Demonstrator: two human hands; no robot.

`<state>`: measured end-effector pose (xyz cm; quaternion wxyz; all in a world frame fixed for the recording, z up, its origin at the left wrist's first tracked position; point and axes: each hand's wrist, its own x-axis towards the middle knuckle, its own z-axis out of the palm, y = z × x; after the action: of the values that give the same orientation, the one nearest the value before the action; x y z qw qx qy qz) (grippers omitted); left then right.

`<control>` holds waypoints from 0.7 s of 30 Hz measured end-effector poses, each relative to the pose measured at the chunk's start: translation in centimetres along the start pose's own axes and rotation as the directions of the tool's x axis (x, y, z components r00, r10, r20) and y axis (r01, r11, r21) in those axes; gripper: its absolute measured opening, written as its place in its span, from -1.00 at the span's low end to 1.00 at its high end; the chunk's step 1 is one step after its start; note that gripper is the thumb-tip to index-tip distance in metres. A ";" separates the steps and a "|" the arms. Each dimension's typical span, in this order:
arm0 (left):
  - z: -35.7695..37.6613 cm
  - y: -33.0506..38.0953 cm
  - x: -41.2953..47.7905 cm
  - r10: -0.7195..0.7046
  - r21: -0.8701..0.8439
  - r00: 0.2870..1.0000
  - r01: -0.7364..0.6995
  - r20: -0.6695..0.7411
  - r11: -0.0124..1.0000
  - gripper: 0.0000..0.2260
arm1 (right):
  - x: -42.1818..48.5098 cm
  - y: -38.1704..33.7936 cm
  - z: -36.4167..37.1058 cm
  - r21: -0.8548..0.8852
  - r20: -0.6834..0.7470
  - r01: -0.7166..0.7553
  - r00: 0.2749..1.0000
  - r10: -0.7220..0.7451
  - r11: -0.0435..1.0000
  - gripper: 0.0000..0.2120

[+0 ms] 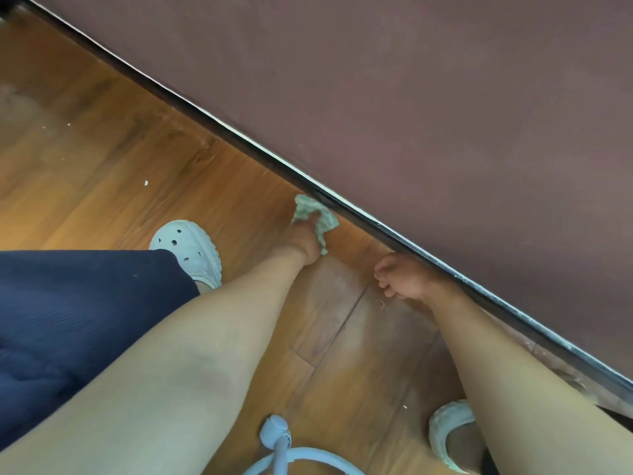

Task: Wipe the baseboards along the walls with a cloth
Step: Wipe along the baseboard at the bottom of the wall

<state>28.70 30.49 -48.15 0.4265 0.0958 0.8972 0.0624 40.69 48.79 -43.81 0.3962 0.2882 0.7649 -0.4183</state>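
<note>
A dark baseboard [239, 145] with a thin pale top edge runs diagonally from top left to bottom right under a mauve wall [411, 80]. My left hand [303, 240] grips a crumpled pale green cloth [313, 214], and the cloth presses against the foot of the baseboard. My right hand [407, 277] rests on the wooden floor right beside the baseboard, fingers loosely curled, nothing in it.
The wood-plank floor [102, 149] has small white specks on it. A white clog [190, 250] is at my left knee and another [448, 433] at bottom right. A light blue hose-like object [284, 447] lies at the bottom edge.
</note>
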 end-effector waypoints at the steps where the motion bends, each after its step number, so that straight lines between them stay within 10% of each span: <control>1: 0.8 1.1 -0.5 0.089 0.055 0.996 -0.090 0.024 0.994 -0.21 | -0.3 0.5 -0.2 0.009 -0.004 -0.014 1.000 0.014 1.000 -0.91; 6: 5.7 6.6 -2.7 0.371 0.131 0.917 -0.390 0.147 0.912 -0.35 | -1.7 2.5 -0.8 0.039 -0.028 -0.003 1.000 0.004 0.999 -0.91; 15: 5.9 7.6 -3.0 0.248 0.126 0.960 -0.233 -0.127 0.964 -0.45 | -3.2 7.7 -2.7 0.048 -0.069 -0.034 0.997 0.037 0.998 -0.91; 21: 8.8 9.2 -4.2 0.334 0.172 0.940 -0.342 0.075 0.924 -0.32 | -3.5 7.7 -2.4 0.031 -0.083 0.009 0.996 -0.006 0.999 -0.93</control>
<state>39.18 38.80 -48.72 0.4187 0.2889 0.8595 0.0502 47.65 54.21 -43.19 0.3577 0.3088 0.7750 -0.4195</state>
